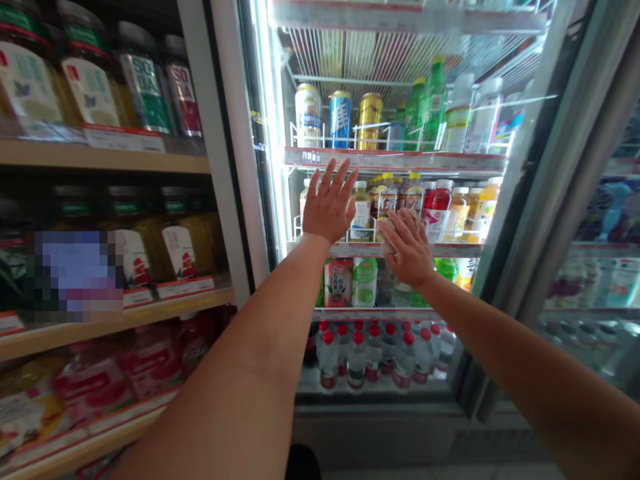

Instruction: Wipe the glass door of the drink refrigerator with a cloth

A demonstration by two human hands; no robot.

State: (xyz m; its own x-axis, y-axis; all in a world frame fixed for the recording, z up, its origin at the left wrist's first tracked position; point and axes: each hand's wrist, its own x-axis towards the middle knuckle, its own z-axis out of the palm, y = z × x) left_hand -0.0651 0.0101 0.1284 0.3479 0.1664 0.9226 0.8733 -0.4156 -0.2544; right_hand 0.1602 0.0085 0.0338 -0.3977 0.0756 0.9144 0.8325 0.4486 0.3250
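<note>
My left hand (329, 208) is raised in front of a lit drinks fridge, fingers spread, palm toward its glass door (313, 163). It appears to rest on the glass and holds nothing. To its right, my right hand (411, 257) lies over a crumpled pale cloth (389, 245), pressing it to the door at the height of the middle shelves. Only the cloth's edges show around the fingers. Behind the glass stand a blue can (341, 120), a gold can (370, 121) and a red drink bottle (439, 207).
Wooden shelves with bottles (95, 73) stand close on the left. Red-capped water bottles (357, 360) fill the fridge's bottom level. A metal door frame (545, 193) runs down the right, with another glass-fronted fridge section beyond. A dark round shape (303, 462) shows at the bottom edge.
</note>
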